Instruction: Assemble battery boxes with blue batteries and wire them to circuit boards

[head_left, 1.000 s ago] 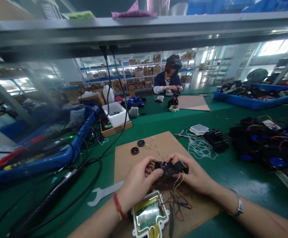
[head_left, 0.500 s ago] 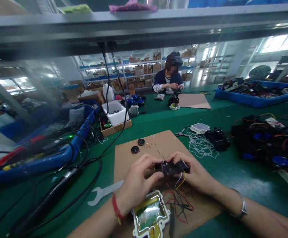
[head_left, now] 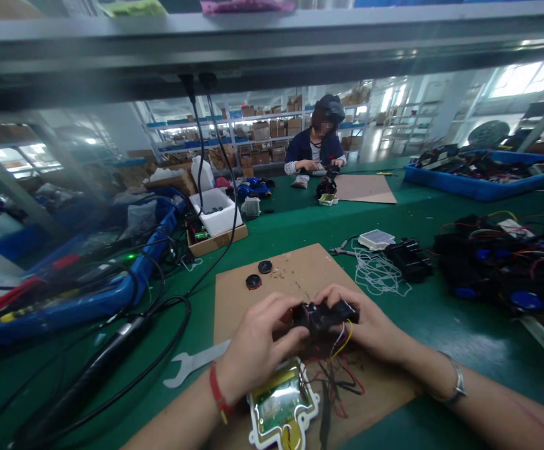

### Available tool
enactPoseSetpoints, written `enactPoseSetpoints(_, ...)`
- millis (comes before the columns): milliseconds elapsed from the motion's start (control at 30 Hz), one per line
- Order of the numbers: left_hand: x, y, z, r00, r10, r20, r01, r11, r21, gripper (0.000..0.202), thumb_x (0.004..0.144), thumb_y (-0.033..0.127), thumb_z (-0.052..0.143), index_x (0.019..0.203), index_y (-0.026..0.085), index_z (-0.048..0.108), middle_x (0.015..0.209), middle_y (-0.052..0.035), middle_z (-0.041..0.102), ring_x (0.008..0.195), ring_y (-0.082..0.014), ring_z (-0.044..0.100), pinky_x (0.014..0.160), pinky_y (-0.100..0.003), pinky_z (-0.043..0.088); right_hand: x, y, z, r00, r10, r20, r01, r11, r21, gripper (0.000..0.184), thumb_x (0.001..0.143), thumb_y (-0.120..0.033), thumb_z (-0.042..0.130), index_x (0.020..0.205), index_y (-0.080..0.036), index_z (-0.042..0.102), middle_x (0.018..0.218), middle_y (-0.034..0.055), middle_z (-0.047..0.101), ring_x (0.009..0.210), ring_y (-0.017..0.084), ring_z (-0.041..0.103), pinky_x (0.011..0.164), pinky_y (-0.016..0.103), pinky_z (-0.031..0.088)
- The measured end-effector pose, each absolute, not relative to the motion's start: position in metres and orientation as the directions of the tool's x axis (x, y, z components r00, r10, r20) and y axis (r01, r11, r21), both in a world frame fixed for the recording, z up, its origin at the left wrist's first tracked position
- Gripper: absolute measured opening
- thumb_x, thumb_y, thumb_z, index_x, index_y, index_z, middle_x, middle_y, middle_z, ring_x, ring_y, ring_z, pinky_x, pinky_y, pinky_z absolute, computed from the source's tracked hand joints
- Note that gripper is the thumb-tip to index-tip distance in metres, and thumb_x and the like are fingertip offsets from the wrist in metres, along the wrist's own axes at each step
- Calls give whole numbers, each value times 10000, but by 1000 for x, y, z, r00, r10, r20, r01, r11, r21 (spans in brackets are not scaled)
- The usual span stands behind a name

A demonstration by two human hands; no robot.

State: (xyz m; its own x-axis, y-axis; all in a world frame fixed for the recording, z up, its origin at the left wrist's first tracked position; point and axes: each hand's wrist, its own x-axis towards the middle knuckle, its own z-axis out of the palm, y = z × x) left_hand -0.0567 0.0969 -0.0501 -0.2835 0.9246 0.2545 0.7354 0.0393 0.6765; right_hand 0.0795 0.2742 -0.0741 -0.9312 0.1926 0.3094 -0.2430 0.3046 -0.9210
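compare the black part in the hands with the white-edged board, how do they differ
The black plastic part is held up between the left hand and right hand; the white-edged board lies flat on the cardboard sheet. The part is dark and blocky; the board is thin, with a shiny green and gold face. Coloured wires hang from the part. Both are over that sheet.

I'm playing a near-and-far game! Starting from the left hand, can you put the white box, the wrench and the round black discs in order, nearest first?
1. Wrench: just left of the left hand.
2. Round black discs: ahead of the hand.
3. White box: farthest, well ahead and to the left.
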Motion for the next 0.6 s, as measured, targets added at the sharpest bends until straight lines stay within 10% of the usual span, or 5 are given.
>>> enactPoseSetpoints(167, -65, 91, -40, 2, 942, 335, 921, -132, 367, 376, 892, 252, 516, 1262, 205, 461, 1169, -109, 578, 1035, -223, 574, 869, -386, 501, 76, 280, -78, -981, 117, 153, -138, 129, -982, 318, 780, -478, 647, 854, -175, 585, 902, 52, 628, 834, 187, 582, 749, 331, 446)
enactPoseSetpoints(300, -84, 62, -16, -254, 947, 199, 873, 136, 468, 528, 847, 304, 593, 1331, 266, 385, 1158, -68, 585, 913, -189, 605, 822, -355, 508, 77, 280, -79, -963, 176, 204, -157, 247, -956, 258, 789, -433, 652, 812, -191, 565, 972, 62, 622, 898, 208, 575, 789, 352, 435)
enactPoseSetpoints(467, -98, 1, -10, -489, 844, -220, 814, 532, 231, 271, 759, 211, 613, 1030, 221, 632, 1016, -69, 634, 962, -267, 584, 856, -411, 453, 76, 279, -79, -954, 196, 225, -166, 280, -946, 242, 784, -413, 653, 743, -202, 543, 984, 73, 612, 896, 227, 577, 792, 376, 439)
enactPoseSetpoints(600, -98, -18, -25, -578, 792, -196, 776, 608, 168, 135, 794, 185, 509, 884, 186, 610, 923, -75, 613, 858, -241, 573, 758, -364, 442, 77, 275, -77, -952, 207, 225, -167, 266, -949, 257, 770, -415, 659, 718, -203, 525, 981, 77, 606, 921, 243, 573, 785, 379, 441)
